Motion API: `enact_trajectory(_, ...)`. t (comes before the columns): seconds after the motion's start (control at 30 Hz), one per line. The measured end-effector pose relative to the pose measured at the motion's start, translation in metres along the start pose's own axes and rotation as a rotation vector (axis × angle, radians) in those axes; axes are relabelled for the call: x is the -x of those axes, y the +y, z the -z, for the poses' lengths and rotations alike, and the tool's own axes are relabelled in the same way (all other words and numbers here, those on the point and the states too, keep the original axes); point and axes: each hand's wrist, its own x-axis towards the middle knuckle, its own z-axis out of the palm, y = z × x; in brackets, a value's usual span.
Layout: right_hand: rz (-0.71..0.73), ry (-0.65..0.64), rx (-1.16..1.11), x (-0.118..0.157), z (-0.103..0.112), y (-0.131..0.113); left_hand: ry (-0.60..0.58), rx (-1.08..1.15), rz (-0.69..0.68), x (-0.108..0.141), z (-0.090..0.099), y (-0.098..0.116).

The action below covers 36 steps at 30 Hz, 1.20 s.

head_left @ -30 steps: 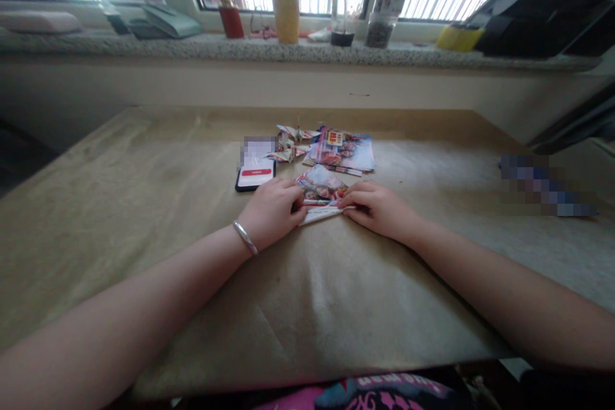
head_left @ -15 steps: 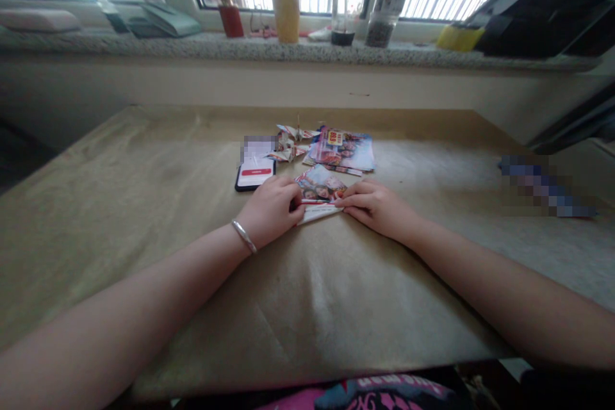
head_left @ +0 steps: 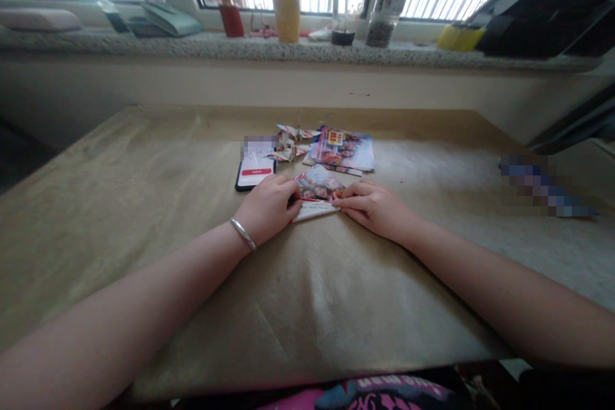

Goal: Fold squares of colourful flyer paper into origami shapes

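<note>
Left hand [head_left: 269, 200] pinches the left end of a multicolour, white-banded, folded paper sheet [head_left: 317, 184], right hand [head_left: 379, 205] the right (neither clearly nearer); fold runs left-right between.

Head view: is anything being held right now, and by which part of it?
The folded printed paper, at both ends of its near white strip: the left hand has the left end, the right hand the right.
</note>
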Motion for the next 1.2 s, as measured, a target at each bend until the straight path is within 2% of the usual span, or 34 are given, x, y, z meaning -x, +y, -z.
enact_trajectory(0.1,0.002,-0.015,0.06,0.0,0.001,-0.001,0.029,-0.014,-0.01,0.001,-0.001,0.0)
enact_trajectory(0.27,0.015,-0.022,0.118,-0.001,0.003,-0.003,-0.006,-0.057,-0.077,0.003,0.003,0.002)
enact_trajectory(0.4,0.011,-0.032,0.124,-0.002,0.004,-0.003,-0.069,-0.167,-0.18,0.006,0.011,0.008)
enact_trajectory(0.67,0.0,-0.052,0.14,-0.003,0.007,-0.003,-0.185,-0.292,-0.188,0.012,0.02,0.021)
enact_trajectory(0.9,0.016,-0.043,0.186,-0.002,0.007,-0.002,-0.117,-0.324,-0.191,0.013,0.013,0.026)
enact_trajectory(1.2,0.019,-0.04,0.246,0.001,0.006,-0.003,-0.126,-0.344,-0.208,0.014,0.013,0.026)
